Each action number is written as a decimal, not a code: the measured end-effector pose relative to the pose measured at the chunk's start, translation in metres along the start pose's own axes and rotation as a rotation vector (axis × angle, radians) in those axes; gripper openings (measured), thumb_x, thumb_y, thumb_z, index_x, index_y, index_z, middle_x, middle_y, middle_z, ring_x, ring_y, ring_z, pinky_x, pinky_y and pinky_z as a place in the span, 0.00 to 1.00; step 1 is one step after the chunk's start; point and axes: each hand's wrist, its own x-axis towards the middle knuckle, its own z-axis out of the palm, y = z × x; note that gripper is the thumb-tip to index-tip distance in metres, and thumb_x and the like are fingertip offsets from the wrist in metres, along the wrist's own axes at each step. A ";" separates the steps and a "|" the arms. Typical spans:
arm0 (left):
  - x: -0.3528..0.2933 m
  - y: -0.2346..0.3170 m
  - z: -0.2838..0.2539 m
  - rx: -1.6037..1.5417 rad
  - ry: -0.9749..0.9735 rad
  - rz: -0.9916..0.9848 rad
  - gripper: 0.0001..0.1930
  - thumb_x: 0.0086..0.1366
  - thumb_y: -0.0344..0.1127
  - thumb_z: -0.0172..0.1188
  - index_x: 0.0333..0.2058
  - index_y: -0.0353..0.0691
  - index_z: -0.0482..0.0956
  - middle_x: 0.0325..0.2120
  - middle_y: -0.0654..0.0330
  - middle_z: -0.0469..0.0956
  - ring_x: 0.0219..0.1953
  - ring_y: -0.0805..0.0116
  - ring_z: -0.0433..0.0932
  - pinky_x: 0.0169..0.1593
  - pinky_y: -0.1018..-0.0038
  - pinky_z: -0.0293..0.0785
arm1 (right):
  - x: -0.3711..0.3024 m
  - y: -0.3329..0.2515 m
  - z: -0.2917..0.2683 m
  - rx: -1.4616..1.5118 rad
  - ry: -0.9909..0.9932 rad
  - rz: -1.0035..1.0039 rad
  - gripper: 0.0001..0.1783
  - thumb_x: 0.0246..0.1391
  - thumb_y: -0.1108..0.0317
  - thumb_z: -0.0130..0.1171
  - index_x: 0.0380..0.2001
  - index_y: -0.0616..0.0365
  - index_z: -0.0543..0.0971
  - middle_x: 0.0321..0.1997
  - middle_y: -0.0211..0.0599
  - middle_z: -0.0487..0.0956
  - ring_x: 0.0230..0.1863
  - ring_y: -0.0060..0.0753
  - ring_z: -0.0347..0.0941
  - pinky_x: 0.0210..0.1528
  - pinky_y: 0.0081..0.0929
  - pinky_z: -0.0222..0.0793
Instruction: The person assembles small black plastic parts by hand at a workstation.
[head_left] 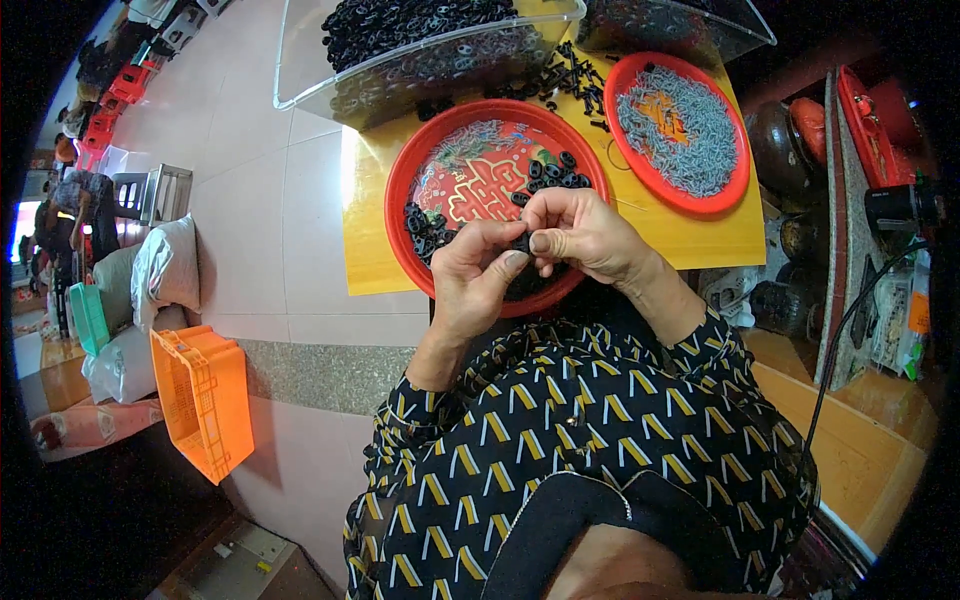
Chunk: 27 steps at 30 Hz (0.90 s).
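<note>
While both hands were drawn close together, the left hand (470,285) pinched a small dark piece (521,242) between thumb and fingertips, and the right hand (602,240) pinched it from the other side; the fingers hid most of it, so its exact shape could not be told. It was above the near part of a red tray (397,235) — if either pinch slackened or the two pulled unevenly, it could have slipped and been lost among the similarly dark oval pieces (425,228) lying there. Toward that tray's far side lay loose grey screws (475,138), which a bump might have mixed with the black ones. Beyond, to the right, a second red tray (743,150) held a heap of screws (700,150) near the edge of the yellow table (368,255) — a stray right elbow could have spilled them. Farther off, a transparent bin (308,75) full of black parts (420,30) seemed to jut past the table's left edge, so leaning on that corner might have tipped it.
</note>
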 end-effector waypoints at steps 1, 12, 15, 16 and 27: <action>0.000 -0.002 0.000 0.000 0.000 0.000 0.11 0.51 0.19 0.54 0.36 0.30 0.71 0.29 0.59 0.74 0.32 0.76 0.73 0.38 0.81 0.70 | 0.000 0.000 0.001 -0.037 0.001 -0.015 0.12 0.42 0.65 0.62 0.26 0.58 0.71 0.23 0.25 0.71 0.20 0.16 0.68 0.22 0.12 0.67; 0.004 0.001 0.004 0.125 0.021 0.027 0.11 0.52 0.19 0.54 0.36 0.30 0.71 0.28 0.60 0.73 0.31 0.76 0.72 0.36 0.80 0.70 | 0.009 0.003 -0.004 -0.063 -0.041 -0.006 0.12 0.43 0.66 0.60 0.28 0.59 0.69 0.23 0.27 0.70 0.22 0.17 0.68 0.23 0.11 0.67; 0.006 -0.003 0.000 -0.131 0.018 -0.030 0.12 0.53 0.21 0.54 0.38 0.31 0.71 0.28 0.62 0.73 0.32 0.77 0.72 0.36 0.81 0.70 | 0.009 0.001 -0.004 0.025 -0.041 -0.005 0.11 0.45 0.67 0.58 0.29 0.60 0.69 0.25 0.28 0.71 0.23 0.18 0.69 0.24 0.13 0.69; 0.007 -0.004 -0.001 -0.131 0.018 -0.029 0.12 0.53 0.21 0.54 0.38 0.31 0.71 0.28 0.62 0.73 0.32 0.77 0.72 0.36 0.81 0.70 | 0.009 0.000 -0.005 0.121 -0.064 0.014 0.10 0.47 0.67 0.56 0.31 0.61 0.69 0.26 0.30 0.71 0.23 0.19 0.70 0.25 0.15 0.70; 0.003 -0.007 -0.001 -0.222 0.068 -0.036 0.14 0.53 0.23 0.54 0.41 0.32 0.70 0.31 0.62 0.73 0.33 0.78 0.70 0.36 0.83 0.67 | -0.002 -0.005 0.002 0.005 0.036 0.039 0.09 0.49 0.66 0.53 0.31 0.62 0.72 0.24 0.29 0.72 0.24 0.18 0.69 0.25 0.14 0.69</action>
